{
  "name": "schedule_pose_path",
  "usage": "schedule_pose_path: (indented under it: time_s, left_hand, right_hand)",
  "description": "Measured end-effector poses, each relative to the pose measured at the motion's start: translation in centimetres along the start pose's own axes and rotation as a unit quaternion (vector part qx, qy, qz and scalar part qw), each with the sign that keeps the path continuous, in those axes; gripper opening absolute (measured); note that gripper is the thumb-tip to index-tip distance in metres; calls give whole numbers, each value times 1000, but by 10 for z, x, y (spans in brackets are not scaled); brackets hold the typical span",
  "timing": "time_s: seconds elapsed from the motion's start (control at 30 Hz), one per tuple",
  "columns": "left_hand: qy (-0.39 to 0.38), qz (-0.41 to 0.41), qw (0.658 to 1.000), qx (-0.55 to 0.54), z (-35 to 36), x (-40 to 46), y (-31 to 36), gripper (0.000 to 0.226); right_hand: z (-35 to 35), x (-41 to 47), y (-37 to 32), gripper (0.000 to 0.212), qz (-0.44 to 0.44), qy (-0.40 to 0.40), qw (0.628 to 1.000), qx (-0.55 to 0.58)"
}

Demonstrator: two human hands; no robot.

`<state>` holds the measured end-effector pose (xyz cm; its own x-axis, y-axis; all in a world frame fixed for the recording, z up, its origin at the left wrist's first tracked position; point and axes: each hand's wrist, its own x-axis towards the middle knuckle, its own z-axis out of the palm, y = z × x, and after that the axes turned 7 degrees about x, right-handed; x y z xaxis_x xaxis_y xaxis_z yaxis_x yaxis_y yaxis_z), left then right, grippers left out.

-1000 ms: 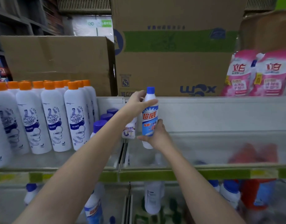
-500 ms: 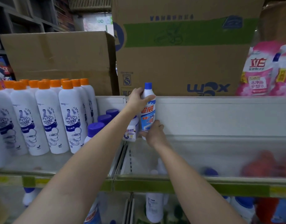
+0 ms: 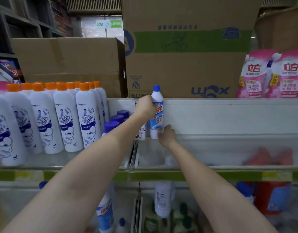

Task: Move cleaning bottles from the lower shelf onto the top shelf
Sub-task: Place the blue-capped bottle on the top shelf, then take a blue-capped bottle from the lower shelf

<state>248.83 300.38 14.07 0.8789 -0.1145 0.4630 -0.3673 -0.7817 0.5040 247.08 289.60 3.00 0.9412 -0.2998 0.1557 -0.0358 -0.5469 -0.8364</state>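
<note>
From the head camera, the blue-capped bottle (image 3: 156, 113) stands upright at the back of the top shelf (image 3: 212, 167), against the white back panel, its long axis running twelve to six. The left hand (image 3: 145, 108) wraps its upper body from nine o'clock, fingers curled round it. The right hand (image 3: 166, 134) sits at its base, around five o'clock (whether those fingers clasp or merely steady, I cannot tell). Purple-capped bottles (image 3: 117, 118) crowd its nine o'clock side, so I'd reckon release comes next. More bottles (image 3: 162, 198) wait on the lower shelf.
</note>
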Motion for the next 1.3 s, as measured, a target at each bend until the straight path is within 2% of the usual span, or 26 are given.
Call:
schedule_pose_path:
  time_s: [0.1, 0.23, 0.37, 0.5, 0.67, 0.8, 0.9, 1.03, 1.2, 1.3]
  left_hand:
    - [-15, 9, 999, -28, -7, -22, -5, 35]
    - [-47, 46, 998, 12, -10, -48, -14, 23]
    - [-78, 88, 993, 26, -15, -78, -15, 26]
    - [-171, 134, 976, -10, -19, -115, -8, 32]
    - [-275, 192, 942, -5, -7, -168, -7, 28]
    - [-365, 247, 895, 71, 22, -208, -26, 26]
    - [-411, 226, 877, 101, 52, -232, -68, 24]
    - [-421, 123, 894, 93, 61, -263, -148, 16]
    - [-388, 16, 917, 91, 45, -286, -248, 33]
    - [-363, -34, 928, 77, 21, -302, -284, 19]
  right_hand:
    - [-3, -16, 1, 30, -7, 13, 1000, 10]
    - [-13, -46, 3, 20, -36, 65, 997, 17]
    - [-34, -86, 13, 18, -40, 141, 989, -24]
    - [-53, -134, 23, 15, -23, 216, 975, -54]
    - [-50, -192, 46, 15, 28, 251, 967, -31]
    - [-35, -235, 81, 19, 98, 187, 976, -54]
    - [-10, -253, 104, 13, 143, 112, 982, -55]
    - [44, -263, 116, 6, 160, 23, 986, -38]
    - [129, -270, 105, 11, 156, -53, 986, -10]
    - [173, -269, 85, 11, 137, -83, 987, -7]
